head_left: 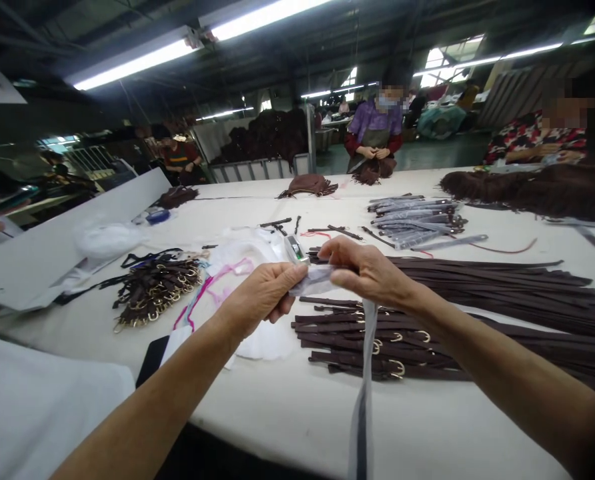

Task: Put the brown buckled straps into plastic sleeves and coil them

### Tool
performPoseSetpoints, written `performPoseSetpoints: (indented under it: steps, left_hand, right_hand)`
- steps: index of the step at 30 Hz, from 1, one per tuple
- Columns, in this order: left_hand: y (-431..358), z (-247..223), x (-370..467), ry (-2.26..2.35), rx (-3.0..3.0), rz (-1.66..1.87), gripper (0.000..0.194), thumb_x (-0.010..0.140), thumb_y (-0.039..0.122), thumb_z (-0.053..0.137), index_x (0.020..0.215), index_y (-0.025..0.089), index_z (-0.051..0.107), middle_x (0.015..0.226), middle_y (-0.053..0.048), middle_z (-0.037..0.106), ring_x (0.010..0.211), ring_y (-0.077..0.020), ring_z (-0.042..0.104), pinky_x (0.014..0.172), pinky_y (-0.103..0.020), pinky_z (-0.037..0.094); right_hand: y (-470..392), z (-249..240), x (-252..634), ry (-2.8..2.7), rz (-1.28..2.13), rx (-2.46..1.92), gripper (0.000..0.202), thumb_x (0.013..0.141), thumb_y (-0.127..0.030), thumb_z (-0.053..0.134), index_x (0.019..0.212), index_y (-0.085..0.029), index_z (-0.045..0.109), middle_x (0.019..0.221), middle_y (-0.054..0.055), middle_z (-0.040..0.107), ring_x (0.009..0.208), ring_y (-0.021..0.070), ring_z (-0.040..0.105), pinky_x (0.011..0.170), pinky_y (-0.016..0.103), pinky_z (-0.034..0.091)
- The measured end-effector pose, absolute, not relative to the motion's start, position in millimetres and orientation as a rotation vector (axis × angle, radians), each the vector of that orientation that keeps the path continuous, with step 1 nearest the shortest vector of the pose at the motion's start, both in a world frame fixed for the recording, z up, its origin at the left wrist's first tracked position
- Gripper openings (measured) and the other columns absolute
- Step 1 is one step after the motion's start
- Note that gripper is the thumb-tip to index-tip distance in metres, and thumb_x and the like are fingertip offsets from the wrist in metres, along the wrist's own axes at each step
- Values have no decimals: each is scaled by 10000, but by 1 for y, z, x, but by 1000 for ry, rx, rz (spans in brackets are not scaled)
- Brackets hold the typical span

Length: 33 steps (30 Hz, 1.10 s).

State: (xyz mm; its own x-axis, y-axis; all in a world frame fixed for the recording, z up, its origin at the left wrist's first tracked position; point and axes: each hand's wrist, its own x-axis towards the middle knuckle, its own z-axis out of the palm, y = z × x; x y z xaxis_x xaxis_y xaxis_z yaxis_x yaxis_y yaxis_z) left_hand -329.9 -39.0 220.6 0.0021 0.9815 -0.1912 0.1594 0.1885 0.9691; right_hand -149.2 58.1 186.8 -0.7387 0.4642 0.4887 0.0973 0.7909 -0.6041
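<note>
Left hand (272, 288) and right hand (365, 270) both pinching film-wrapped strap (366, 373), mid-frame; its tail hangs to bottom edge, right of center. Brown straps (482, 283) on counter (287, 413), right side. Dark pile with gold rings (158, 287), left of center.

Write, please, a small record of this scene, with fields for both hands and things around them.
Left hand: pinches a translucent, whitish, plastic-looking strip
Right hand: holds the same strip, part hanging below
Left side: pile of dark brown straps with gold-coloured metal rings
Right side: long, flat, dark brown straps
Surface: white tabletop
Across: person in a purple top
</note>
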Motion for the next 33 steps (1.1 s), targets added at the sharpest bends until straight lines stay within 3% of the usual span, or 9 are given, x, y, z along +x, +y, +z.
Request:
performPoseSetpoints:
  steps: [5, 10, 13, 16, 22, 26, 29, 31, 33]
  left_hand:
    - [-52, 209, -329, 1131, 971, 953, 246, 760, 361, 620, 723, 146, 507, 513, 43, 547, 315, -15, 408, 295, -96, 262]
    - [-57, 215, -296, 794, 988, 840, 309, 739, 401, 630, 852, 113, 626, 533, 11, 563, 329, -51, 474, 296, -135, 346]
    - [-40, 255, -281, 765, 1240, 1348, 303, 808, 433, 539, 889, 157, 633, 733, -31, 650, 607, -149, 650, 459, -205, 498]
    - [-14, 296, -283, 823, 1451, 1706, 225, 879, 325, 454, 977, 185, 599, 960, -20, 650, 962, -211, 622, 690, -285, 535]
    - [8, 319, -270, 1042, 1549, 1465, 161, 837, 251, 535, 896, 121, 608, 848, -44, 667, 941, -233, 634, 692, -317, 543]
    - [15, 335, -261, 1078, 1708, 1457, 196, 872, 205, 433, 925, 139, 610, 819, 4, 653, 935, -201, 633, 718, -328, 520]
    - [24, 335, -291, 1134, 1887, 1564, 194, 857, 212, 457, 958, 137, 604, 863, -14, 648, 939, -179, 619, 788, -324, 492]
    - [27, 315, -321, 1249, 2061, 1544, 178, 837, 239, 498, 922, 126, 605, 888, -46, 640, 939, -173, 597, 846, -317, 458]
    - [27, 276, -343, 1447, 2262, 1383, 173, 838, 268, 491, 840, 128, 592, 857, -63, 623, 913, -176, 574, 869, -319, 429]
  right_hand:
    - [78, 168, -129, -2321, 669, -307, 273, 851, -308, 444, 1044, -196, 603, 920, 63, 627, 807, 165, 567, 733, 268, 420]
    - [96, 186, -124, -2211, 916, -362, 277, 796, -358, 550, 1016, -225, 652, 919, 52, 636, 840, 183, 565, 790, 312, 430]
    - [65, 163, -136, -1949, 1427, -485, 297, 770, -432, 574, 869, -163, 648, 743, 25, 605, 712, 155, 568, 684, 302, 475]
    - [15, 118, -143, -1806, 1908, -576, 381, 827, -491, 467, 901, -139, 593, 601, -11, 543, 494, 111, 536, 487, 267, 474]
    - [-6, 135, -162, -1456, 1723, -539, 281, 802, -449, 548, 982, -237, 586, 945, 51, 614, 958, 163, 564, 913, 349, 417]
    - [-17, 150, -189, -1396, 1951, -479, 393, 796, -505, 519, 988, -167, 573, 744, 31, 610, 561, 131, 593, 613, 319, 510]
    - [-35, 123, -164, -1348, 1935, -656, 425, 778, -523, 537, 968, -145, 572, 672, 11, 575, 488, 98, 545, 460, 229, 468]
    - [-34, 113, -123, -1486, 1993, -744, 401, 773, -510, 556, 910, -134, 580, 505, -42, 482, 369, 60, 444, 344, 164, 367]
    - [-24, 126, -76, -1590, 2028, -829, 428, 807, -493, 519, 1089, -170, 527, 445, -81, 414, 281, 33, 324, 271, 130, 225]
